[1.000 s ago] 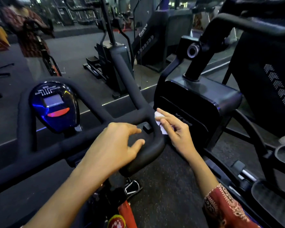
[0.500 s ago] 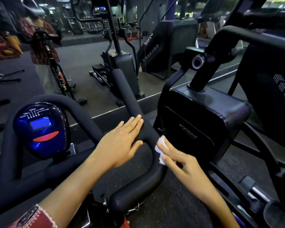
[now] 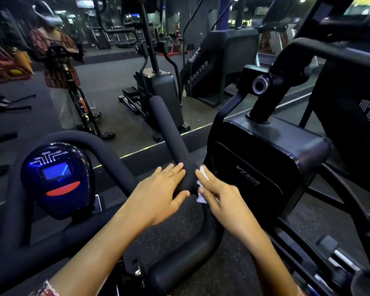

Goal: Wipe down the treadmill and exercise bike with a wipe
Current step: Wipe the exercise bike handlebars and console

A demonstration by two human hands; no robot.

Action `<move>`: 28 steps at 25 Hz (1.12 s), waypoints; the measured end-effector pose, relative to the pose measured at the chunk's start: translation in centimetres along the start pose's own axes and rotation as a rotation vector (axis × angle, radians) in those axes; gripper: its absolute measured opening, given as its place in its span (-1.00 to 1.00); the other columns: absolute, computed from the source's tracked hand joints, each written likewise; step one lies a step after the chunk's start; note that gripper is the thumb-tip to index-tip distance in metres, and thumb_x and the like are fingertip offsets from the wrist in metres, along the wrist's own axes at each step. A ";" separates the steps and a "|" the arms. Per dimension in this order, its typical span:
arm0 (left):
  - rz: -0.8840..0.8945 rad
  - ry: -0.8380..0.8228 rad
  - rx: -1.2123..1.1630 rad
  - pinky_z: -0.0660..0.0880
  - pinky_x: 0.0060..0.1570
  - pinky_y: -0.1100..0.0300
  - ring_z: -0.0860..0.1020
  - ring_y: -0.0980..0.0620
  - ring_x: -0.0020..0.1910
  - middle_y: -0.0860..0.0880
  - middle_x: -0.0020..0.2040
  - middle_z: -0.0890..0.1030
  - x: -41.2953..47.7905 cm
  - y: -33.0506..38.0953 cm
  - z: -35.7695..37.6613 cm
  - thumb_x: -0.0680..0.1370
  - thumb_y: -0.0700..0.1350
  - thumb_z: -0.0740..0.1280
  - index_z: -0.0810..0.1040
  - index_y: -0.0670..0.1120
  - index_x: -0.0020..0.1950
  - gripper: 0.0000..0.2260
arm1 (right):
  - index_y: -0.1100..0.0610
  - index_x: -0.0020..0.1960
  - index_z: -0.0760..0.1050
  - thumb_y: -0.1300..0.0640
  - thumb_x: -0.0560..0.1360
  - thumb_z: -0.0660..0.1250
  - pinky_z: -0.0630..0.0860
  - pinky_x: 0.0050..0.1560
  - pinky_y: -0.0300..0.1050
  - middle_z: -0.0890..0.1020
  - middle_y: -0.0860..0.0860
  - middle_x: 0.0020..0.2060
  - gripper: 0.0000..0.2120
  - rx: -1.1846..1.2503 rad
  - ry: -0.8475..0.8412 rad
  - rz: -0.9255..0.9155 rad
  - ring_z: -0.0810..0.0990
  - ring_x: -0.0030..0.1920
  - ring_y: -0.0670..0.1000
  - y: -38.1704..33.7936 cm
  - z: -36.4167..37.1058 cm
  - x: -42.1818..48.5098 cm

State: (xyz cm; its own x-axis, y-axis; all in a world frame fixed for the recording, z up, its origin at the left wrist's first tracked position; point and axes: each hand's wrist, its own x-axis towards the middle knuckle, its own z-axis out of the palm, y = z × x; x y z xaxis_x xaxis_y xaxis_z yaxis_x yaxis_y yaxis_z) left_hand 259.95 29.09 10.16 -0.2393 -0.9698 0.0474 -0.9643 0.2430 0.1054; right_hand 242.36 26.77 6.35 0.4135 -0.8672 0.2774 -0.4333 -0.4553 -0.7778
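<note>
From my seat at the feed, both hands are on the right forward prong (image 3: 169, 133) of the exercise bike (image 3: 41, 248) handlebar. My left hand (image 3: 158, 195) lies on the prong's left face with its fingers straight and together and the thumb stretched along the near side. It rests there flat and grips nothing.

My right hand (image 3: 220, 197) comes in from the other side, fingers also straight, pressing the wipe (image 3: 201, 198) against the prong's right face. The wipe is trapped between those fingers and the padding. One white corner pokes out past the fingertips and a crumpled edge shows below the knuckles. It looks thin and creased, though the hand is blurred and I cannot tell paper from cloth.

The prong is a round, matte black tube with a soft foam-like skin, curving down into a fat loop near my wrists. To the left sits the glossy blue egg-shaped console (image 3: 58, 178), with a small lit screen and a red oval button. Just right of the wipe stands a neighbouring machine's smooth, dark, boxy housing (image 3: 265, 159) with rounded corners.
</note>
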 end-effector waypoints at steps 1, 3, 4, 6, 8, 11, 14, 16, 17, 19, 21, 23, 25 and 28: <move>-0.029 0.010 -0.067 -0.05 0.48 0.21 0.00 0.13 0.53 0.08 0.56 0.03 0.1 0.0 -0.1 0.63 0.10 0.11 0.19 -0.03 0.53 -0.52 | 0.10 0.40 0.40 0.26 0.59 0.24 0.13 0.28 -0.57 0.32 -0.15 0.38 -0.62 -0.002 -0.008 -0.013 0.21 0.36 -0.32 0.1 -0.6 -1.0; -0.112 0.162 -0.290 0.03 0.47 0.22 0.11 0.08 0.52 0.02 0.54 0.15 1.2 -0.7 -0.8 0.62 0.05 0.18 0.34 -0.05 0.46 -0.58 | 0.02 0.36 0.42 0.24 0.57 0.29 0.22 0.28 -0.53 0.41 -0.21 0.27 -0.62 0.050 -0.016 -0.041 0.31 0.31 -0.35 0.0 -1.5 -0.2; -0.168 0.264 -0.408 0.05 0.43 0.26 0.15 0.07 0.50 0.00 0.53 0.18 2.1 -1.1 -1.4 0.61 0.03 0.21 0.35 -0.06 0.45 -0.58 | -0.01 0.37 0.39 0.17 0.57 0.30 0.26 0.25 -0.52 0.44 -0.24 0.24 -0.62 0.084 0.043 -0.063 0.36 0.27 -0.37 -0.4 -1.9 1.5; -0.312 0.461 -0.637 0.07 0.31 0.39 0.20 0.06 0.48 -0.03 0.52 0.22 4.5 -1.9 -2.7 0.61 0.01 0.21 0.33 -0.08 0.47 -0.57 | 0.09 0.41 0.37 0.06 0.58 0.25 0.27 0.18 -0.55 0.45 -0.20 0.23 -0.59 0.090 0.248 -0.179 0.39 0.23 -0.35 -2.0 -1.9 6.9; -0.449 0.571 -0.913 0.08 0.30 0.39 0.25 0.06 0.46 -0.04 0.50 0.27 7.1 -2.8 -3.9 0.64 0.02 0.15 0.31 -0.10 0.48 -0.57 | 0.25 0.42 0.34 0.16 0.60 0.20 0.19 0.28 -0.53 0.38 -0.02 0.35 -0.59 0.015 0.317 -0.293 0.32 0.34 -0.17 -4.0 -0.4 13.3; -0.504 0.706 -1.433 0.31 0.30 0.23 0.43 0.11 0.28 -0.04 0.34 0.48 10.0 -4.0 -4.9 0.66 0.05 0.05 0.35 -0.17 0.44 -0.56 | 0.34 0.44 0.27 0.22 0.62 0.14 0.11 0.48 -0.16 0.21 0.22 0.48 -0.58 -0.182 0.144 -0.379 0.14 0.49 0.11 -4.6 2.9 20.9; -0.538 0.668 -1.932 0.29 0.33 0.20 0.41 0.03 0.33 -0.12 0.39 0.41 11.4 -5.3 -6.2 0.65 0.12 0.01 0.27 -0.25 0.46 -0.47 | 0.43 0.31 0.42 0.24 0.56 0.16 0.27 0.42 0.13 0.39 0.28 0.37 -0.61 -0.405 0.130 -0.544 0.24 0.44 0.30 -2.9 3.9 22.3; -0.503 0.568 -2.049 0.19 0.44 0.08 0.31 -0.06 0.43 -0.16 0.45 0.33 11.4 -5.5 -6.4 0.64 0.15 -0.01 0.25 -0.24 0.48 -0.43 | 0.40 0.28 0.46 0.21 0.56 0.11 0.19 0.45 -0.13 0.43 0.21 0.36 -0.60 -0.418 0.068 -0.636 0.23 0.46 0.15 -1.6 3.1 19.6; -0.508 0.541 -2.073 0.16 0.46 0.04 0.27 -0.07 0.46 -0.16 0.47 0.31 11.3 -5.5 -6.4 0.64 0.16 -0.01 0.25 -0.23 0.48 -0.42 | 0.37 0.29 0.47 0.20 0.56 0.10 0.15 0.46 -0.21 0.43 0.16 0.37 -0.60 -0.393 0.031 -0.646 0.19 0.49 0.07 -0.8 2.7 17.7; -0.535 0.533 -2.089 0.10 0.48 0.03 0.19 -0.07 0.49 -0.15 0.50 0.25 11.1 -5.2 -6.3 0.64 0.15 0.01 0.23 -0.23 0.49 -0.43 | 0.32 0.30 0.48 0.21 0.57 0.13 0.17 0.45 -0.25 0.42 0.07 0.39 -0.63 -0.304 0.030 -0.659 0.18 0.50 -0.01 0.8 2.0 14.0; -0.529 0.555 -2.081 0.09 0.48 0.05 0.17 -0.07 0.50 -0.15 0.51 0.23 11.1 -5.2 -6.3 0.64 0.12 0.04 0.22 -0.24 0.49 -0.44 | 0.29 0.36 0.43 0.19 0.59 0.14 0.14 0.45 -0.26 0.37 0.07 0.43 -0.62 -0.253 0.067 -0.650 0.17 0.51 -0.01 1.2 2.3 13.2; -0.546 0.562 -2.066 0.13 0.47 0.03 0.22 -0.08 0.49 -0.16 0.49 0.27 11.3 -5.4 -6.5 0.63 0.12 0.06 0.25 -0.24 0.48 -0.45 | 0.28 0.41 0.37 0.15 0.61 0.12 0.06 0.46 -0.31 0.31 0.10 0.46 -0.59 -0.233 0.134 -0.608 0.12 0.51 0.02 0.2 3.5 15.6; -0.534 0.546 -2.061 0.18 0.46 0.04 0.29 -0.07 0.45 -0.17 0.46 0.34 11.4 -5.7 -6.3 0.63 0.13 0.06 0.29 -0.24 0.46 -0.45 | 0.29 0.40 0.37 0.14 0.63 0.12 0.06 0.43 -0.36 0.32 0.13 0.44 -0.60 -0.146 0.176 -0.499 0.15 0.49 0.02 -1.7 4.4 19.3; -0.522 0.545 -2.049 0.21 0.45 0.06 0.33 -0.07 0.43 -0.17 0.43 0.37 11.4 -5.7 -6.2 0.63 0.13 0.05 0.30 -0.24 0.46 -0.45 | 0.27 0.34 0.45 0.19 0.62 0.19 0.32 0.29 -0.37 0.50 0.17 0.32 -0.67 0.017 0.271 -0.331 0.43 0.32 -0.07 -3.8 4.2 22.4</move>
State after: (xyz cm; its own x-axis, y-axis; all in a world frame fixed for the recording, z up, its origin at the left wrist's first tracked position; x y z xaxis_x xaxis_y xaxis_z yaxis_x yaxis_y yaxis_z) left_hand 263.44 16.79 16.29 0.3328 -0.9277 -0.1690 0.5991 0.0696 0.7977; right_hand 256.62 9.92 13.20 0.3014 -0.6976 0.6500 -0.2985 -0.7165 -0.6305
